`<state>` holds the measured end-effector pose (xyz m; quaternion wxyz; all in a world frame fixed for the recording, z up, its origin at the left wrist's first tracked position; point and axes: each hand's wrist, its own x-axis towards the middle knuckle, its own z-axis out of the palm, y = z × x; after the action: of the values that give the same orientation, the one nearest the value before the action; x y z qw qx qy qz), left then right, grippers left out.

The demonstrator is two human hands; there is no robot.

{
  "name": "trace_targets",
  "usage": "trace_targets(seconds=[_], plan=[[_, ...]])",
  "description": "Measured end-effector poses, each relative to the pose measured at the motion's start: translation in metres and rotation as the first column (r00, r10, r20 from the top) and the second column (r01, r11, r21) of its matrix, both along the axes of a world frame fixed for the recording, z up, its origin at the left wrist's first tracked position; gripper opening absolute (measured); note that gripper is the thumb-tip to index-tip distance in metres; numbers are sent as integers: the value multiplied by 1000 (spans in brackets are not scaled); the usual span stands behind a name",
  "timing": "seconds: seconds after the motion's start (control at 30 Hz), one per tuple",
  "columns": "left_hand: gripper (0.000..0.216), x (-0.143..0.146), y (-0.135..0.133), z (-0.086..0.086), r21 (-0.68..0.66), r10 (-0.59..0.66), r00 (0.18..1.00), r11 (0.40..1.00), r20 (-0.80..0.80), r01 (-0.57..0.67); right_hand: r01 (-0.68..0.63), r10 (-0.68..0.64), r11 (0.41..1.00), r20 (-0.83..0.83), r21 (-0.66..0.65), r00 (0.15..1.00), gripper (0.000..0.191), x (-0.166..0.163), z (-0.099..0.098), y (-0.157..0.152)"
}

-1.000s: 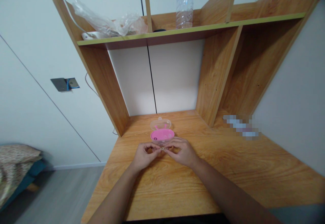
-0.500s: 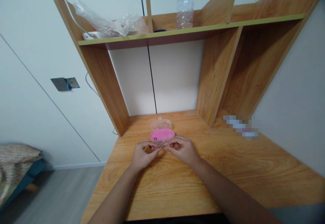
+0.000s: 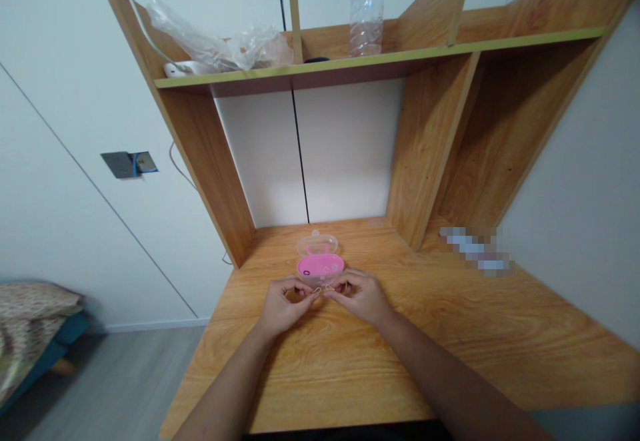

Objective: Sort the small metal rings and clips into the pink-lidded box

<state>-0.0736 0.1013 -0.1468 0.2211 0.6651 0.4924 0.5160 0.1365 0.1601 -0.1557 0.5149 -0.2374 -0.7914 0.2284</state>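
Observation:
My left hand (image 3: 283, 306) pinches a small thin pale loop (image 3: 317, 290) between thumb and fingertips. Facing it, my right hand (image 3: 364, 296) is closed in a pinch on a second small pale loop (image 3: 329, 288). The two loops are close together; whether they are rings, bands or one joined piece is too small to tell. Just beyond my fingers sits an oval pink box (image 3: 320, 266) with its clear lid (image 3: 317, 246) tipped back. A small dark ring (image 3: 307, 272) and a few faint round shapes lie in the box. My fingers partly cover its front.
The wooden desk (image 3: 330, 374) carries a shelf unit (image 3: 350, 71) at its back. On the shelf are a plastic bottle (image 3: 367, 21) and a crumpled clear bag (image 3: 225, 44). A blurred, pixelated item (image 3: 475, 251) lies at the right. Bedding (image 3: 35, 321) shows at far left.
The two loops have turned slightly between my fingertips and look narrower. My hands have barely moved, and the box stays where it was.

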Motion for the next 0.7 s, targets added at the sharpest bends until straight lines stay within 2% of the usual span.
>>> trace_targets(seconds=[0.27,0.7], plan=[[13,0,1,-3,-2,-31,998,1000,-50,31,-61,58,997,56,48,997,16,-2,1,-2],[16,4,-1,5,-66,-159,987,985,-14,158,-94,101,994,149,-50,984,18,-3,-7,1]])
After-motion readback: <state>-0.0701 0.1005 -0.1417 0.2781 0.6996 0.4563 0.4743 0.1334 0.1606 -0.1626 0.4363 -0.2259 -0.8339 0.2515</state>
